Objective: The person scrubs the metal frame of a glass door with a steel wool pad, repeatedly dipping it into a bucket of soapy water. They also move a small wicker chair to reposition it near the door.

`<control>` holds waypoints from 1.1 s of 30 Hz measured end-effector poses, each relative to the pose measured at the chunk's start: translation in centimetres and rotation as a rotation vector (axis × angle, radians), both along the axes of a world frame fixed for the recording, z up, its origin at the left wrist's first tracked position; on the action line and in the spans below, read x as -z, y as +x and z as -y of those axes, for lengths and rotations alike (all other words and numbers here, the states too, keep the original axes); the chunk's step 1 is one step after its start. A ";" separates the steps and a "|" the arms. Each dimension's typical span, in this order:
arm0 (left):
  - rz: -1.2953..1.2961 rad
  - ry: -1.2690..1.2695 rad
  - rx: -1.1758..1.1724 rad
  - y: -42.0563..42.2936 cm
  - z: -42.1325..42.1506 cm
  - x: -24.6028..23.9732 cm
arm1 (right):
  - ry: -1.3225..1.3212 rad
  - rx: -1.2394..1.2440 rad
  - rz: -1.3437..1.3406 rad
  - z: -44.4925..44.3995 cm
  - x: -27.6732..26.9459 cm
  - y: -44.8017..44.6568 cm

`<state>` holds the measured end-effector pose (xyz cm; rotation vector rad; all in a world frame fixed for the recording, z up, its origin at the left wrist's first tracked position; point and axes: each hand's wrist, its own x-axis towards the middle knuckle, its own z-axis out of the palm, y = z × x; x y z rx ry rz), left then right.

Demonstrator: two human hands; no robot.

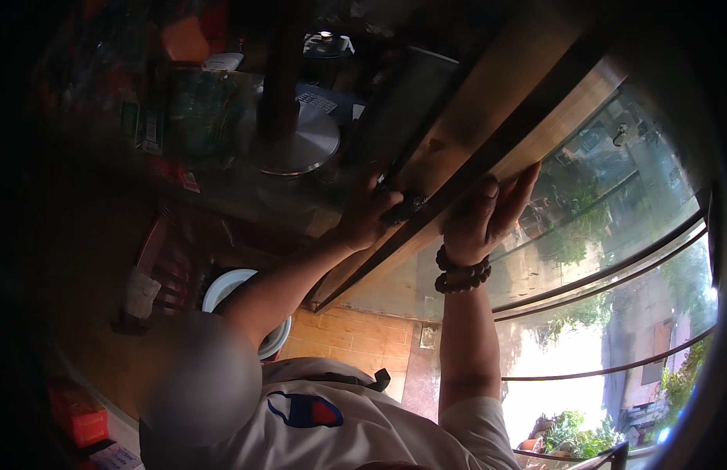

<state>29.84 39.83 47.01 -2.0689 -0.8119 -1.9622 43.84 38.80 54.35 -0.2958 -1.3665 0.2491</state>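
A long wooden frame member (487, 103) runs diagonally before me, with a dark edge along its length. My left hand (372, 214) is on its left side, fingers curled around a small dark object (410, 208) that touches the wood. Shadow hides what this object is. My right hand (487, 217), with dark beaded bracelets (462, 270) at the wrist, lies against the pale wooden strip (563, 117) beside the glass. Its thumb and fingers are spread apart; part of the hand is in shadow, so I cannot tell whether it grips the strip.
A glass pane (581, 229) on the right shows greenery. Left of the frame are a shiny metal disc (310, 144) and a keyboard (316, 101). Lower left, a reddish slatted chair (175, 270) and a white round tub (228, 283) stand near an orange box (84, 420).
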 end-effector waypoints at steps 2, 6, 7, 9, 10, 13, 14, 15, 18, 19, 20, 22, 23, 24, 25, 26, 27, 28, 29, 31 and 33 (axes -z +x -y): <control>-0.043 0.014 -0.051 -0.1 0.1 -1.1 | -0.005 -0.035 -0.014 -0.2 0.0 -0.1; -0.033 0.140 -0.034 0.4 -2.7 -13.2 | 0.010 -0.031 -0.014 -0.2 0.1 0.1; -0.019 0.175 -0.026 0.4 -4.1 -16.1 | 0.023 -0.020 -0.005 -0.2 0.1 0.2; 0.010 0.208 -0.008 0.5 -5.2 -17.2 | 0.039 -0.044 0.016 -0.3 0.2 0.3; 0.022 0.206 0.002 0.6 -5.1 -16.0 | 0.030 -0.047 0.017 -0.3 0.1 0.2; 0.008 0.098 -0.026 0.7 -3.8 -6.2 | 0.028 -0.059 -0.028 -0.1 0.1 0.0; 0.029 -0.035 0.047 0.6 -2.6 -2.0 | 0.017 -0.046 -0.026 -0.1 0.0 -0.1; -0.013 -0.064 0.014 0.5 -1.1 1.2 | 0.006 -0.026 -0.028 0.1 0.0 -0.1; -0.070 -0.146 0.090 -0.5 -0.8 2.8 | -0.013 0.028 -0.026 0.1 -0.2 -0.2; -0.143 -0.003 -0.034 -0.8 -1.0 1.3 | -0.040 0.031 -0.026 0.2 -0.2 -0.1; -0.113 0.076 -0.072 -0.7 -2.3 -1.2 | -0.014 0.015 -0.012 0.2 -0.2 0.0; 0.020 0.218 -0.054 0.3 -5.3 -6.2 | 0.006 0.021 0.013 0.0 -0.2 0.2; 0.002 0.305 -0.060 0.5 -6.1 -7.2 | 0.021 0.056 0.040 -0.1 -0.2 0.3; -0.052 0.275 -0.103 0.7 -6.9 -7.5 | 0.004 0.059 0.042 -0.2 -0.2 0.5; 0.003 0.244 -0.022 0.7 -7.0 -6.4 | 0.040 0.057 0.043 -0.4 -0.2 0.6; 0.035 0.133 0.041 0.7 -6.6 -4.2 | 0.037 0.083 0.066 -0.5 -0.3 0.7; 0.041 -0.061 0.027 0.8 -5.7 -1.1 | 0.038 0.110 0.087 -0.5 -0.3 0.7; 0.101 -0.125 0.112 0.9 -5.1 2.1 | 0.042 0.132 0.117 -0.5 -0.3 0.7; 0.030 -0.266 0.072 0.4 -3.5 6.1 | 0.017 0.128 0.086 -0.4 -0.2 0.7; -0.020 -0.358 0.144 -0.7 -1.4 11.8 | -0.004 0.115 0.043 -0.4 -0.1 0.5; -0.139 -0.298 0.012 -1.4 -0.4 14.0 | 0.027 0.099 0.037 -0.5 -0.2 0.4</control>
